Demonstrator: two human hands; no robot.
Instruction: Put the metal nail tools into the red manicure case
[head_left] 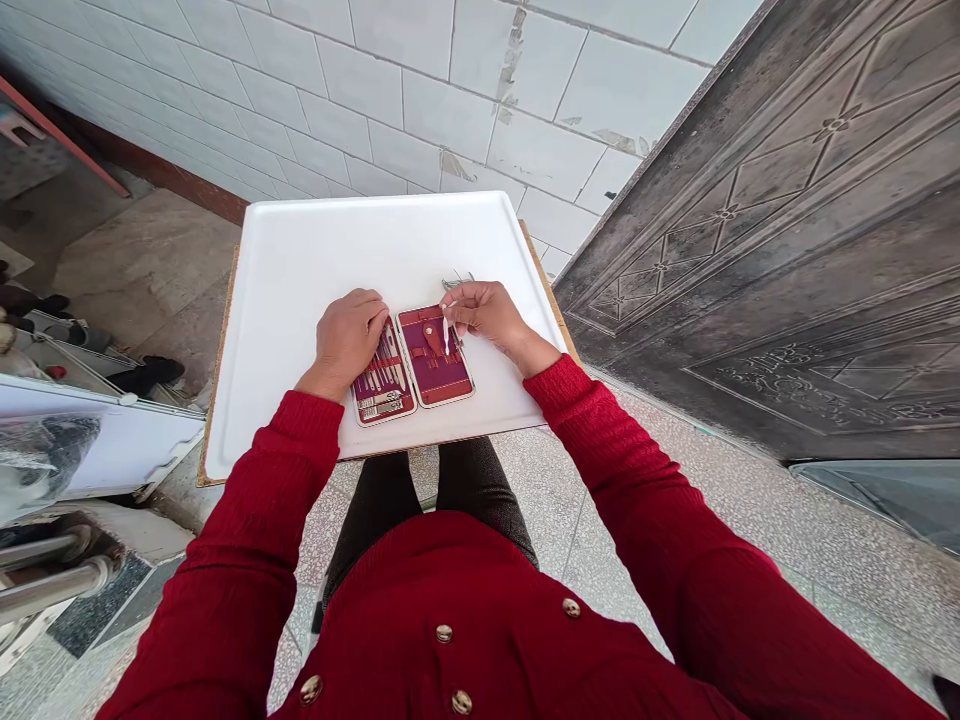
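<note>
An open manicure case (442,392) with a red lining lies on the white board. Several slim metal tools (384,365) stand in its left half, above nail clippers (381,404). My left hand (349,335) is closed at the upper left edge of the case, fingers curled and thumb along the rim. Over the right half, my right hand (484,312) pinches a small slim silvery tool (448,335) that points down; its exact kind is unclear. Just beyond the right fingers lie metal tools with thin handles (456,282), partly hidden.
The white board (360,240) rests on a brown wooden-edged surface (219,400). A tiled wall (420,110) stands behind, and a dark carved door (750,250) is on the right. Household items and metal tubes (60,580) crowd the left side.
</note>
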